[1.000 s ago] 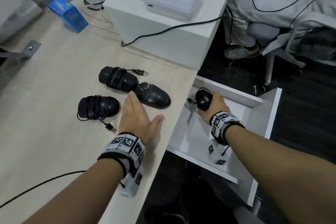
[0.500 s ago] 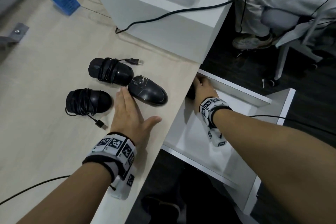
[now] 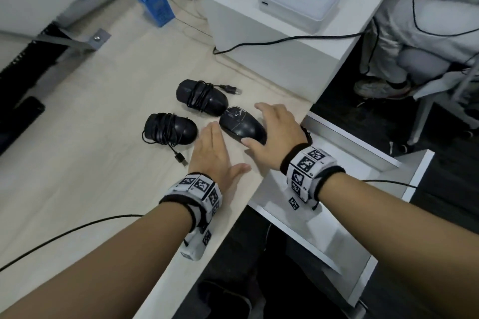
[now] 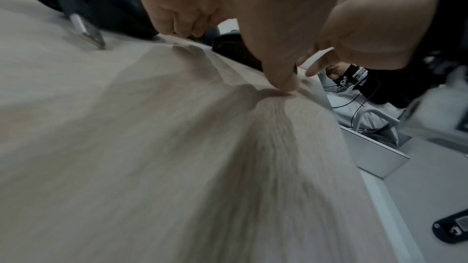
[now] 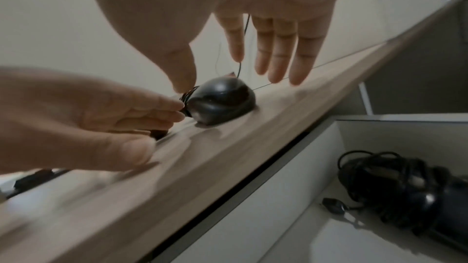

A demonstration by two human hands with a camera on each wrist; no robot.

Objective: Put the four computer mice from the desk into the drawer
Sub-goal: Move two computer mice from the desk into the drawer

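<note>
In the head view, three black computer mice lie on the light wooden desk (image 3: 77, 163). The far mouse (image 3: 201, 97) and the left mouse (image 3: 169, 129) have their cables wound around them; the near mouse (image 3: 243, 125) lies closest to the desk edge, touching the far one. The left hand (image 3: 212, 154) rests flat on the desk between the left mouse and the near mouse, fingers straight and together, thumb out. The right hand (image 3: 276, 132) reaches over the near mouse with fingers spread and straight, thumb tip at the mouse's rear; it does not clasp it. The white drawer (image 3: 344, 134) stands open below the desk edge, mostly hidden by the right forearm. A white box (image 3: 272, 41) with a small white device (image 3: 300, 0) sits farther back.

The left wrist view shows the left hand's fingers (image 4: 187, 17) reaching down toward the desk, with a USB plug (image 4: 87, 32) lying nearby.

The right wrist view shows the right hand (image 5: 253, 17) open above the near mouse (image 5: 222, 103), fingers apart. The left hand's fingertips (image 5: 162, 107) touch the cable loops beside that mouse. The fourth mouse (image 5: 405, 187), cable-wrapped, lies inside the drawer (image 5: 278, 197).
</note>
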